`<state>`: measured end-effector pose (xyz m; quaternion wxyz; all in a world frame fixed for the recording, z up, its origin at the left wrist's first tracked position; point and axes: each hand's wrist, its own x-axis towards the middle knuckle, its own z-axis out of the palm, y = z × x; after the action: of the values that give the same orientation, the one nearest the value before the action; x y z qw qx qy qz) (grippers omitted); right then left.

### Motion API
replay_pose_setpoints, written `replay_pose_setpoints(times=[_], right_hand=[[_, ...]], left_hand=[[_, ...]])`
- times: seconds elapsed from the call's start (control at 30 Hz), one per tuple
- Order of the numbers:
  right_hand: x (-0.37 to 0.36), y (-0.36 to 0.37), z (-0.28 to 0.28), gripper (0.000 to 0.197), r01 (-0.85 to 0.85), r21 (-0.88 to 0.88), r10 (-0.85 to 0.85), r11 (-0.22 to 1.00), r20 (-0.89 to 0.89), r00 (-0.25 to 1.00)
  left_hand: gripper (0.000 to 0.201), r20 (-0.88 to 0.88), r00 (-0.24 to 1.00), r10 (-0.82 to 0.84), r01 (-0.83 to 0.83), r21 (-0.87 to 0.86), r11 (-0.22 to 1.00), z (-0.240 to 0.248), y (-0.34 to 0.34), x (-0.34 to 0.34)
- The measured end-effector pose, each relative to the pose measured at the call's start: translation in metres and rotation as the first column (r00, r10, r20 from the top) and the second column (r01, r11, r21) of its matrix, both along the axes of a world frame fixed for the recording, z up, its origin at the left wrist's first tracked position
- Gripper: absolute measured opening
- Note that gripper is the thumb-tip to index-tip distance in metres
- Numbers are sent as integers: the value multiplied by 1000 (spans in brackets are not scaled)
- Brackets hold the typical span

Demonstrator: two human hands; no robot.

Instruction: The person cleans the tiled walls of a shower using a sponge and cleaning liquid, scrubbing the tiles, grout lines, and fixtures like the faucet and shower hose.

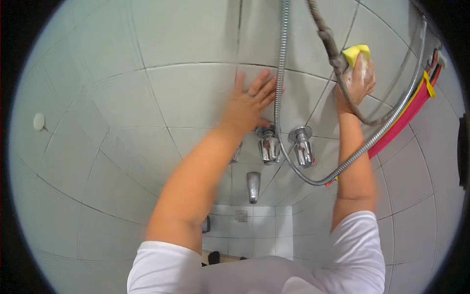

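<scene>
My right hand [359, 83] is closed around a yellow sponge [356, 53] and presses it against the tiled wall [196, 93] at the upper right. White suds show on its fingers. My left hand [252, 100] rests against the tiles with its fingers spread, holding nothing. Just below that hand sits a chrome tap handle [269, 147], with a second tap handle [303, 149] to its right. A third one is mostly hidden behind my left forearm. The silver shower hose [280, 73] hangs by my left fingertips, and a brownish hose [331, 49] passes in front of my right wrist.
The silver hose loops low across my right forearm. A pink cloth item with yellow trim [401, 120] hangs at the right wall. Below the taps a chrome spout [253, 187] juts out. A square drain [241, 216] lies in the tiled floor, and a white knob [39, 121] is on the left wall.
</scene>
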<state>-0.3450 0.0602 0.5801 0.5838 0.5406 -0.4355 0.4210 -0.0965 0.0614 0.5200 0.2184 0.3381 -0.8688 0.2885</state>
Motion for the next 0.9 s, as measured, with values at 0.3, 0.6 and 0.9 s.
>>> replay_pose_setpoints(times=[0.3, 0.6, 0.9], right_hand=[[68, 15, 15, 37, -168, 578, -35, 798, 324, 946], [75, 14, -18, 51, -143, 361, 252, 922, -277, 927], [130, -6, 3, 29, -141, 312, 222, 939, -241, 945]], left_hand=[[96, -37, 999, 10, -7, 87, 996, -23, -7, 15], [77, -152, 984, -88, 76, -83, 994, -41, -5, 10], [43, -11, 939, -343, 343, 5, 939, -57, -2, 23]])
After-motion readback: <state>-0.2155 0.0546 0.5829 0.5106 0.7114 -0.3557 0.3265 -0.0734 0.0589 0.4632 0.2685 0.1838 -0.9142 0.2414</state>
